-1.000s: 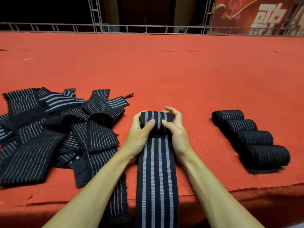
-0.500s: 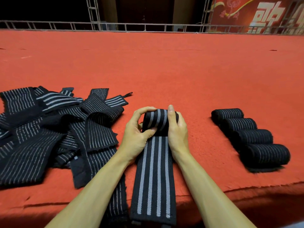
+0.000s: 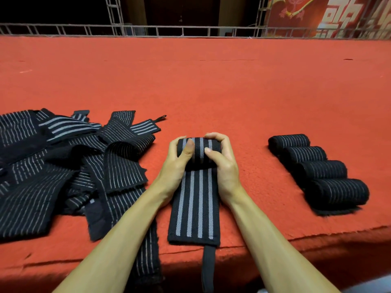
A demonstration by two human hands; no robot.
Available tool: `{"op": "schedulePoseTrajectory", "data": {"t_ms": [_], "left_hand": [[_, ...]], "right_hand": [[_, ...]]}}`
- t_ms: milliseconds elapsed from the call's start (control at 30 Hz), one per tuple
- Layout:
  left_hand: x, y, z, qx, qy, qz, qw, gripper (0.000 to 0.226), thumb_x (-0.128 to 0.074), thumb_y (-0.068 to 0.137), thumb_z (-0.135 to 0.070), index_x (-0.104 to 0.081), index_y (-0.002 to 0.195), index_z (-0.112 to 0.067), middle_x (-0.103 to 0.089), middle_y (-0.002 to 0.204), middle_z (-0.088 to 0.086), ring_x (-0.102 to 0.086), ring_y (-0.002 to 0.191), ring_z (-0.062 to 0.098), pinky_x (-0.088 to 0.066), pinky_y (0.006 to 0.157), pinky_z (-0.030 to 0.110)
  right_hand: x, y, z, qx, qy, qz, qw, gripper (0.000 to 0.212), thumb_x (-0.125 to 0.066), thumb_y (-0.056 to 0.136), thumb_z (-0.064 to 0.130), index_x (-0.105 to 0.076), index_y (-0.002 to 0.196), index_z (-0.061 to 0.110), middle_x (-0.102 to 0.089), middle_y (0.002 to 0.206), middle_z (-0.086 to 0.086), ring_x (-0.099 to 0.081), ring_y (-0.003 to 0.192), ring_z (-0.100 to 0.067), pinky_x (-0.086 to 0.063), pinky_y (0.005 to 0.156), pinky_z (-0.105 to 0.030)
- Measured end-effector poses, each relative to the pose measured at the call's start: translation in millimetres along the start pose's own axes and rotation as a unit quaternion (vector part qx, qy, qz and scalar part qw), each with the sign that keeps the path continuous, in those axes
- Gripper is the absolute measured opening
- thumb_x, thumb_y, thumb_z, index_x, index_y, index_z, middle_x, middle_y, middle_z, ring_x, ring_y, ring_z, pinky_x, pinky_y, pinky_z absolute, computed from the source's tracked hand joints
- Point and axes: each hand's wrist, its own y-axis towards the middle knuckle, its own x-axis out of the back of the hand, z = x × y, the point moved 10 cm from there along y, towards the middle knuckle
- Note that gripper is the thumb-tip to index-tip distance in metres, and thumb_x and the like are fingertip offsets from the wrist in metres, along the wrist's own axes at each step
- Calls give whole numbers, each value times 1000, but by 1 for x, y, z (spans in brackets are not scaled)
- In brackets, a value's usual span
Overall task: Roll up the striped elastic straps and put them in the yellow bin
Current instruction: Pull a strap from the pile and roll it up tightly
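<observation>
Strap [image 3: 193,197] end now just inside tbl edge [image 3: 296,238]

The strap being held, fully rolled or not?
Partly rolled: left hand and right hand grip the roll; its flat tail lies unrolled.

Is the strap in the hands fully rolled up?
No: below the roll, a flat tail lies unrolled on the red carpet.

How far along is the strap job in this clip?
Done: four rolled straps lie in a row at right. In hand: left hand and right hand grip the roll of a wide-striped strap, its tail lying flat. Left: the loose pile at left, plus binning everything; no yellow bin shows.
</observation>
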Motion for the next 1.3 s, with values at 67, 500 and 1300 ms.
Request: {"op": "schedulePoseTrajectory", "data": {"t_ms": [67,500,1300], "left_hand": [[2,-2,-1,2,-25,-20,999,44,-62,88,-44,-47,122,-19,-64,109,-2,-65,97,4,-48,91,29],[5,-8,-23,-141,40,2,989,59,-65,76,-3,-46,127,-26,-55,121,-2,-59,105,11,-47,92,25],[11,-4,-1,-34,-55,-46,997,56,-71,78,-33,-44,127,-25,-58,117,2,-63,98,5,-51,85,22]], "right_hand": [[-3,1,-1,9,-16,6,1000,27,-59,74,41,-61,101,37,-53,121,-20,-52,115,-37,-40,102,-56],[10,4,-5,0,-113,-69,991,43,-43,89,65,-59,106,28,-67,101,12,-62,99,-7,-47,96,-40],[-7,4,-12,-35,17,28,999,51,-62,78,66,-58,115,30,-58,123,-18,-58,113,-38,-48,99,-53]]}}
